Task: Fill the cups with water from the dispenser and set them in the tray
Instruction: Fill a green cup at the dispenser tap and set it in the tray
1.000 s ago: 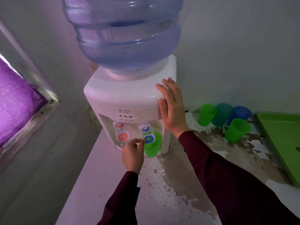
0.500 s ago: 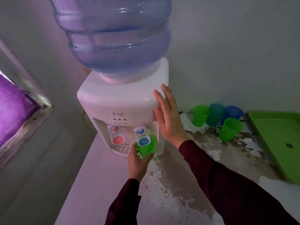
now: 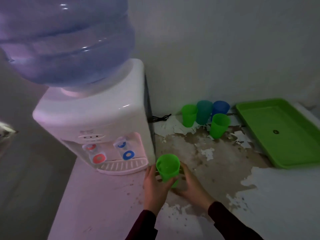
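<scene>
Head view | left hand [image 3: 154, 186] and right hand [image 3: 189, 185] are both wrapping the green cup [image 3: 168, 168], steadying it upright beside the dispenser [image 3: 97, 122] | tray [image 3: 284, 153] is waiting well apart, rightward on the table [image 3: 107, 205].

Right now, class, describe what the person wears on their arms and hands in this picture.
Both arms wear long dark maroon sleeves ending at the wrists. The left hand and right hand are bare: no gloves, rings, watch or markings are visible. The picture is dim and slightly blurred.
</scene>
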Tool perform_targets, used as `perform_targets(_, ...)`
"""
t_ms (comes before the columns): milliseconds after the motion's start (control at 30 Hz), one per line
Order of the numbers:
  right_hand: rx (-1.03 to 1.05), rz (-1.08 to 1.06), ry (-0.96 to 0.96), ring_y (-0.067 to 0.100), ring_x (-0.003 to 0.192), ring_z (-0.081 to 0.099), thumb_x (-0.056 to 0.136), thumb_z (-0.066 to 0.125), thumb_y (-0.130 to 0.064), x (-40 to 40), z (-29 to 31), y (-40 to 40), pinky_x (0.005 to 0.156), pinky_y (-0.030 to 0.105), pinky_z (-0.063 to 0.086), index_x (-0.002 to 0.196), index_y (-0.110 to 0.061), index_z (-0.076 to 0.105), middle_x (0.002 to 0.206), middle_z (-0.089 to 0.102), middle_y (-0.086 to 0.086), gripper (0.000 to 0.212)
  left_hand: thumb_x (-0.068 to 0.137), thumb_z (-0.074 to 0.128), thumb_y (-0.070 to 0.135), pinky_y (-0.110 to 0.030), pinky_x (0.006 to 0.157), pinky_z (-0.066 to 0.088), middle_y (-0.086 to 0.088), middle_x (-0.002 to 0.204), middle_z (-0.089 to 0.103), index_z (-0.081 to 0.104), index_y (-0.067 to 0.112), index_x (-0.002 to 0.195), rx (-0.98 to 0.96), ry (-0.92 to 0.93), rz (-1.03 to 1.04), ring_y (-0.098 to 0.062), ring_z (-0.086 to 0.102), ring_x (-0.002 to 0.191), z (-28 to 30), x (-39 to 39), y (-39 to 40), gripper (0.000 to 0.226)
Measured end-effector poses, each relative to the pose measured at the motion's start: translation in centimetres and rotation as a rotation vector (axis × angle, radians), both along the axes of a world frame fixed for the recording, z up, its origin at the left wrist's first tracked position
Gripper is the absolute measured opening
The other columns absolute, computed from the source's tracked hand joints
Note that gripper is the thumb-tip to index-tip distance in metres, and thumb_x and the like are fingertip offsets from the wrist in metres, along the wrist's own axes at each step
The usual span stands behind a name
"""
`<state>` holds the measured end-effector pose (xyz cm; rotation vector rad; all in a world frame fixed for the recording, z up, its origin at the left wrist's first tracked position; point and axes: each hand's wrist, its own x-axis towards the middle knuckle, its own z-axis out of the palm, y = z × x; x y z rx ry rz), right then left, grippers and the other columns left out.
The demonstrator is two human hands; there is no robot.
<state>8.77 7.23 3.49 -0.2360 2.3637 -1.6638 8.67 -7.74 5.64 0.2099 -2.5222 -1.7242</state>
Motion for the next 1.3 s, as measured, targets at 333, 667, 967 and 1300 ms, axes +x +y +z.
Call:
perform_targets(333,-0.073,-0.454,0.123,0.001,0.110,0.059,0.074,0.076,-0.040,-1.0,2.7,15.1,0.085,0.015,0.049,0.121,-0.055,0.043,0.119,0.060,-0.023,0.060,0.065,0.082,0.031,-0.037,0.091,0.051,0.002,0.118,0.059,0.053,0.021,0.122,0.014,0.091,-0.336,-0.014,0.058,0.109,2.5,-3.9,16.6,0.065)
perform_targets(667,0.011,-0.562,0.177,-0.013,0.106,0.051,0.083,0.069,-0.032,-7.6,3.9,32.2,0.084,0.005,0.041,0.128,-0.032,0.041,0.114,0.052,-0.026,0.053,0.075,0.076,0.032,-0.034,0.092,0.051,0.009,0.121,0.058,0.045,0.022,0.129,0.044,0.020,-0.515,-0.010,0.057,0.108,3.5,-11.4,34.6,0.063)
perform_targets(967,0.061,-0.551,0.111,0.020,0.119,0.050,0.081,0.073,-0.010,-16.1,1.2,39.2,0.102,0.037,0.045,0.136,-0.011,0.044,0.130,0.053,0.007,0.062,0.077,0.075,0.023,-0.032,0.096,0.049,-0.005,0.124,0.059,0.043,0.012,0.132,0.001,-0.110,-0.415,-0.019,0.057,0.111,1.3,-18.8,42.2,0.064)
perform_targets(1300,-0.004,-0.570,0.020,0.019,0.104,0.057,0.087,0.060,0.003,-18.7,-1.6,38.3,0.089,0.030,0.050,0.125,-0.004,0.046,0.113,0.060,0.006,0.041,0.078,0.073,0.017,-0.031,0.094,0.044,-0.014,0.125,0.058,0.042,0.007,0.131,-0.080,-0.226,-0.350,-0.030,0.054,0.116,0.3,-21.4,43.1,0.062)
